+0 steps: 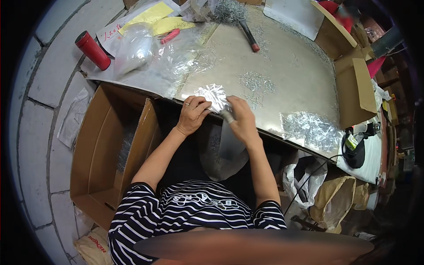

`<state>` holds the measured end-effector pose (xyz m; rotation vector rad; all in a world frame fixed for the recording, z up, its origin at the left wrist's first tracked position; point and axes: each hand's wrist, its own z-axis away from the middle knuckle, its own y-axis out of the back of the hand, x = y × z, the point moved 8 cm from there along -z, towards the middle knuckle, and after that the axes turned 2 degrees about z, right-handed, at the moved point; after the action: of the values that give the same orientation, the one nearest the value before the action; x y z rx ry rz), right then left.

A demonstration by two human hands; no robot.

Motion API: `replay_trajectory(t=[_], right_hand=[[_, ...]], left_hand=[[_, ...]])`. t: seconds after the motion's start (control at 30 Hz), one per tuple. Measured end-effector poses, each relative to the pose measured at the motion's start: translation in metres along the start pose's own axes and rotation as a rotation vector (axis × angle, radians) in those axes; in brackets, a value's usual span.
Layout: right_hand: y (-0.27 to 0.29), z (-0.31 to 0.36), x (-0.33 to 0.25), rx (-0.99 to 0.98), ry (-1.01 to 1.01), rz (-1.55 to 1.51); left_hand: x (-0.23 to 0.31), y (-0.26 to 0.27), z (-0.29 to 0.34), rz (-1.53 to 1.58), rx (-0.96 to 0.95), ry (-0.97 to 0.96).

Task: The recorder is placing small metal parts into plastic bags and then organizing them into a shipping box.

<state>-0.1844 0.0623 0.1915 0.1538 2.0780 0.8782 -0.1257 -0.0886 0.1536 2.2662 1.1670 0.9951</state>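
My left hand [193,115], a ring on one finger, pinches the near edge of a small, shiny clear plastic bag [212,96] at the table's front edge. What the bag contains is lost in glare. Beside the bag's right side, my right hand [240,121] is curled and smeared by motion. A short grey piece [227,116] shows at its thumb side; whether it is a handle or a covered thumb I cannot tell. Below it hangs a blurred grey sheet-like shape [230,141], over a rounded metal pan [216,165] at my lap. Small silver nails [256,84] lie loose beyond my hands.
Filled clear bags [311,130] lie at the table's right. A dark bar with a red end [249,35], a nail heap [229,11], a plastic sheet [137,48] and a red flask [92,50] are farther back. Cardboard boxes [99,141] stand left, another [360,88] right.
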Motion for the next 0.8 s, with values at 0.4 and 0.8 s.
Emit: replay_trajectory(t=[0.4, 0.8], right_hand=[[-0.020, 0.022, 0.007, 0.078, 0.166, 0.360], [0.040, 0.029, -0.013, 0.285, -0.027, -0.168]], left_hand=[[-0.037, 0.030, 0.001, -0.205, 0.046, 0.119], [-0.054, -0.012, -0.056, -0.485, -0.377, 0.483]])
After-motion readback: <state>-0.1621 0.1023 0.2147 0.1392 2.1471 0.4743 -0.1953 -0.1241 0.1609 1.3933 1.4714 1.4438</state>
